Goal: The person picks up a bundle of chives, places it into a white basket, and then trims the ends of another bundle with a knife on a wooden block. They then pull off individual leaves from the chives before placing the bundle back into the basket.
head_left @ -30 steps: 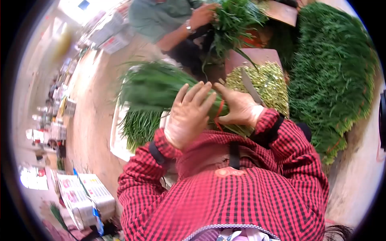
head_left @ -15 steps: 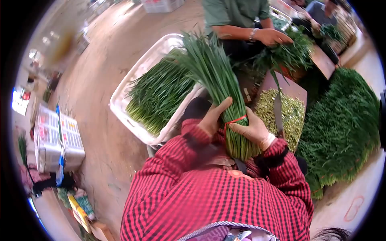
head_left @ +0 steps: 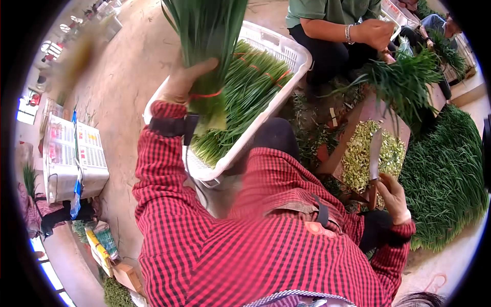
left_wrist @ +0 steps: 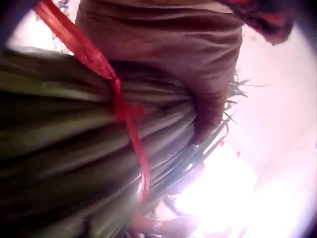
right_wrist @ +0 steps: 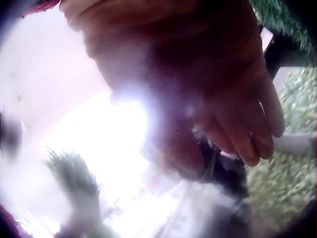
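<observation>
My gloved left hand grips a bunch of garlic chives, raised over the left side of a white crate. In the left wrist view a red tie circles the bunch beside the thumb. My gloved right hand is beside the knife, its fingertips at the top of the wooden handle. From the right wrist, the fingers look loosely extended near the blade. The knife lies on chopped pale stalk ends covering a board.
The white crate holds several tied chive bunches. A large chive pile lies at the right. Opposite, a person in a green shirt sits by loose chives. Another white crate stands at the far left.
Both hands were on the tied bunch; the right has let go and moved right to the knife. The left has carried the bunch left and forward, over the crate.
</observation>
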A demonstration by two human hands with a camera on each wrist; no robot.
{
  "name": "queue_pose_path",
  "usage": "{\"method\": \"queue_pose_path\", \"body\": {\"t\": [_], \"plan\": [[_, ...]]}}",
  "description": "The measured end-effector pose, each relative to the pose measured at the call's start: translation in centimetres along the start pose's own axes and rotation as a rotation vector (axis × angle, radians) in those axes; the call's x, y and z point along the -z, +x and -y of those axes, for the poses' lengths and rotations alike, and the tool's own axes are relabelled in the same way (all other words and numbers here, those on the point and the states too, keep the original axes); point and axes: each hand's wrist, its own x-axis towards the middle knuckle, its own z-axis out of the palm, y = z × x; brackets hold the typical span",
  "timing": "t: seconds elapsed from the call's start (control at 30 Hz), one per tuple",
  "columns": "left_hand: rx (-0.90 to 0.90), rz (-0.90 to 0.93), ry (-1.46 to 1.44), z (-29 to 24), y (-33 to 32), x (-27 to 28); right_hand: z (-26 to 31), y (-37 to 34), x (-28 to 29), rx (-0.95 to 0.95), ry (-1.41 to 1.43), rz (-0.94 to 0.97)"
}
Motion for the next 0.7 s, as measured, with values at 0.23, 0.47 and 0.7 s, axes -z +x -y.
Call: {"method": "queue_pose_path", "body": {"t": [0.23,0.47,0.7], "plan": [[0.74,0.329,0.626,21.4,-4.2,2.2,-6.7,-4.5,6.6,-0.212,-0.179,-0.243],[0.638,0.438,0.964,23.6,-7.8,3.3,-9.8,-7.0,9.6,-0.38,-0.14,-0.372],[0.679,0.579,1.001,19.9,-10.7,2.7,-17.1,-15.6,9.6,-0.676,-0.219,-0.56]]}}
